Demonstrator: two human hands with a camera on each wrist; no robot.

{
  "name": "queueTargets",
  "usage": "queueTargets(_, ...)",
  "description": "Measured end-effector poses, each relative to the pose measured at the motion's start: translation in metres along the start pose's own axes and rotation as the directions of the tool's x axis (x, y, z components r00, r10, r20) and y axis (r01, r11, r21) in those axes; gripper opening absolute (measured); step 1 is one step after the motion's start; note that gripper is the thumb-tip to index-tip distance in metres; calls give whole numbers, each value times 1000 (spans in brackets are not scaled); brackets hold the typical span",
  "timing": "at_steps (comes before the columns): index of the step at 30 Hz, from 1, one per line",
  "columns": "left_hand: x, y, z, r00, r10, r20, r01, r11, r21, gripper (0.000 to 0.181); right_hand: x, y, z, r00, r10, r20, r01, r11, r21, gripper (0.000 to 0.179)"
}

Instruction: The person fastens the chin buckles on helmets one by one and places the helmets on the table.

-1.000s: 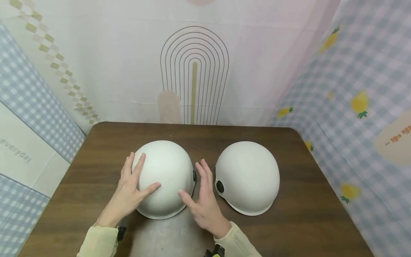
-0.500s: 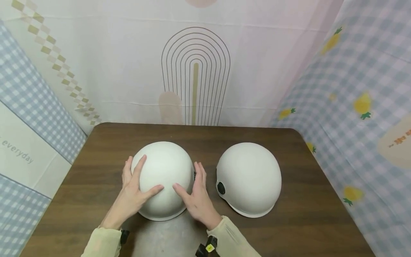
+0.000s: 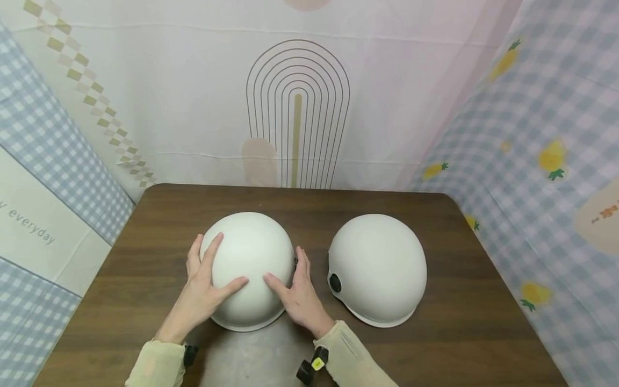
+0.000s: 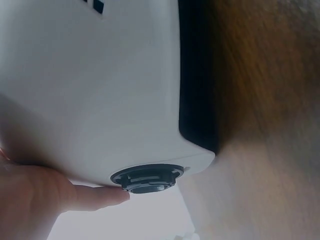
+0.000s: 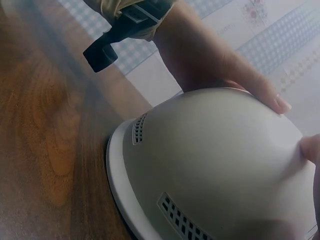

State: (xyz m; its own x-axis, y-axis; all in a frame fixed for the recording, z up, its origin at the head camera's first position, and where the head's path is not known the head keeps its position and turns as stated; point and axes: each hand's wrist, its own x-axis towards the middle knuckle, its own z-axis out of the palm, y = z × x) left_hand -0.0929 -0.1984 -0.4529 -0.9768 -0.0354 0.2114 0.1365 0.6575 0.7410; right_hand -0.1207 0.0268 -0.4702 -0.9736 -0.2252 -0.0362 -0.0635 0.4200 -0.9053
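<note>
A white helmet [image 3: 249, 252] sits dome up on the wooden table [image 3: 309, 201], left of centre. My left hand [image 3: 195, 293] lies along its left side, fingers spread and fairly straight, thumb on the shell's near face. Opposite it, my right hand [image 3: 302, 301] touches the right side, its thumb close to the left thumb. One finger of that hand reaches a round black knob [image 4: 147, 177] in the left wrist view. Small grid vents [image 5: 180, 215] show near the rim. A second white helmet [image 3: 377, 263] stands to the right, apart from both hands.
Behind the table hangs a pale cloth [image 3: 377, 107] with an arch print. Blue checked cloth [image 3: 541, 215] borders the right side, and similar cloth borders the left. A grey patch [image 3: 251, 360] lies at the near edge, between the forearms.
My right hand has moved left from the gap between the helmets onto the left helmet's right side. The left hand keeps its place, and the helmets look unmoved apart from a slight view shift.
</note>
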Motion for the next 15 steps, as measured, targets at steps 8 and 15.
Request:
queueTargets(8, 1, 0, 1, 1000, 3, -10, -3, 1000, -10, 97, 2, -1, -3, 998, 30, 47, -27, 998, -60, 101)
queueTargets(15, 1, 0, 1, 1000, 5, -15, -5, 1000, -20, 98, 3, -1, -5, 999, 20, 49, -16, 997, -77, 100)
